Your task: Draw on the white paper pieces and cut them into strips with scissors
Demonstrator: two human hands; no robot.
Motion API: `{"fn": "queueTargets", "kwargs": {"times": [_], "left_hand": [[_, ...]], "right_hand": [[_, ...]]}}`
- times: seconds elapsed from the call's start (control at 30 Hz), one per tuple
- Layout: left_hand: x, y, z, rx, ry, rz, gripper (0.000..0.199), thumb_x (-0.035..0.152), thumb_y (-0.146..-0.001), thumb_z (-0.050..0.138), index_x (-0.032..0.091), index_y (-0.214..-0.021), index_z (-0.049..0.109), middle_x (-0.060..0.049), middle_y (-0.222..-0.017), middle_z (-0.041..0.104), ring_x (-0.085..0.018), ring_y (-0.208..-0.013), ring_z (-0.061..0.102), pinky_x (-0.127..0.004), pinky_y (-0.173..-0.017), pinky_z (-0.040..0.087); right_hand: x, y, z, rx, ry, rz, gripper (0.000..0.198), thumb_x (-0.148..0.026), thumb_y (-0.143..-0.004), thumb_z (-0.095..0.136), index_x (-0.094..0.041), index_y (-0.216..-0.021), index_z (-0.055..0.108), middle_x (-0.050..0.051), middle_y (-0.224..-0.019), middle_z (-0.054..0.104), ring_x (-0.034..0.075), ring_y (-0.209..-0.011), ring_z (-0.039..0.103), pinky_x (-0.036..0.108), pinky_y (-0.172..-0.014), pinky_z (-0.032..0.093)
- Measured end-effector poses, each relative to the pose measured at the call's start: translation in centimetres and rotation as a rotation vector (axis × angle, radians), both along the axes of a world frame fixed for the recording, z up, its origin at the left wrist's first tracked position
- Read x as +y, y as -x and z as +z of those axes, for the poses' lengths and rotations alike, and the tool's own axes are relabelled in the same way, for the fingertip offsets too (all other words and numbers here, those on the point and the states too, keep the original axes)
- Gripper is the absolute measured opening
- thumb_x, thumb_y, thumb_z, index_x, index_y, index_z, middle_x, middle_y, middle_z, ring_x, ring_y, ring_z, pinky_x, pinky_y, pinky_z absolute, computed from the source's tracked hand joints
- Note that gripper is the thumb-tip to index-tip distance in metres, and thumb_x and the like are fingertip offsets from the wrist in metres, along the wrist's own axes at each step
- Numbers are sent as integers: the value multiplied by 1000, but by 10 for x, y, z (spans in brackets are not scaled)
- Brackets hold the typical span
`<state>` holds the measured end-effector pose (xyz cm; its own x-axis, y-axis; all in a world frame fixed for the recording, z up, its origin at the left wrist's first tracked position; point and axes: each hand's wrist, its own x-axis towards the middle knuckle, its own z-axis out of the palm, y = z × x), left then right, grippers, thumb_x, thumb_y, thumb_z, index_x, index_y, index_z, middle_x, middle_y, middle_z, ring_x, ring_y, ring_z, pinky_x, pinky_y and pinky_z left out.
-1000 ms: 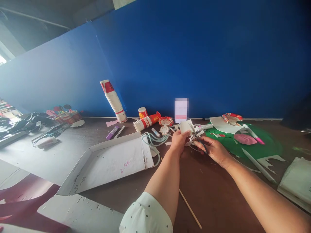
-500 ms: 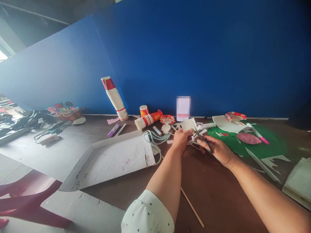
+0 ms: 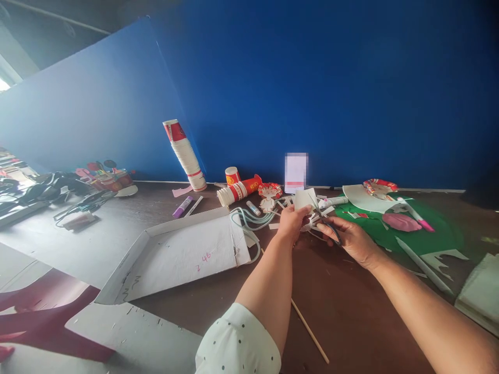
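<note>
Pinched in my left hand [image 3: 293, 221] is a small piece of white paper [image 3: 304, 198], held upright over the table. My right hand [image 3: 351, 239] grips a pair of scissors with dark handles [image 3: 332, 234]; the blades point up and left, against the right edge of the paper. Whether the blades are parted is too small to tell. White paper strips [image 3: 311, 225] lie behind and beneath my hands. Just left of them stands a cut-out paper figure [image 3: 268, 200] with a red and white fringed top.
A shallow white cardboard box [image 3: 179, 259] lies to the left, beside a pale cable [image 3: 249, 221]. Paper cups [image 3: 239, 191] and a tall leaning cup stack [image 3: 185, 156] stand behind. At right, a green sheet [image 3: 370, 228] bears a marker [image 3: 417, 215]. A wooden stick [image 3: 311, 332] lies in front.
The whole view has shifted very slightly. My hands, the paper and the scissors keep almost the same places relative to each other.
</note>
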<state>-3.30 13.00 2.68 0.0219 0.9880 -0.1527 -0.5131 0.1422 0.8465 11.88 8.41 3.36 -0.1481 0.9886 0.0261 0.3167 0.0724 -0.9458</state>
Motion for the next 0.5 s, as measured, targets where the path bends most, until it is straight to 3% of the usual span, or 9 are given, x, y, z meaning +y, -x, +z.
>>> {"fn": "queueTargets", "kwargs": {"times": [0.5], "left_hand": [[-3, 1, 5, -7, 23, 6, 14, 17, -68, 81, 14, -74, 69, -2, -73, 66, -8, -61, 55, -22, -62, 44]], "right_hand": [[-1, 0, 2, -13, -43, -2, 45, -70, -69, 75, -27, -81, 74, -2, -60, 61, 17, -54, 55, 33, -56, 47]]}}
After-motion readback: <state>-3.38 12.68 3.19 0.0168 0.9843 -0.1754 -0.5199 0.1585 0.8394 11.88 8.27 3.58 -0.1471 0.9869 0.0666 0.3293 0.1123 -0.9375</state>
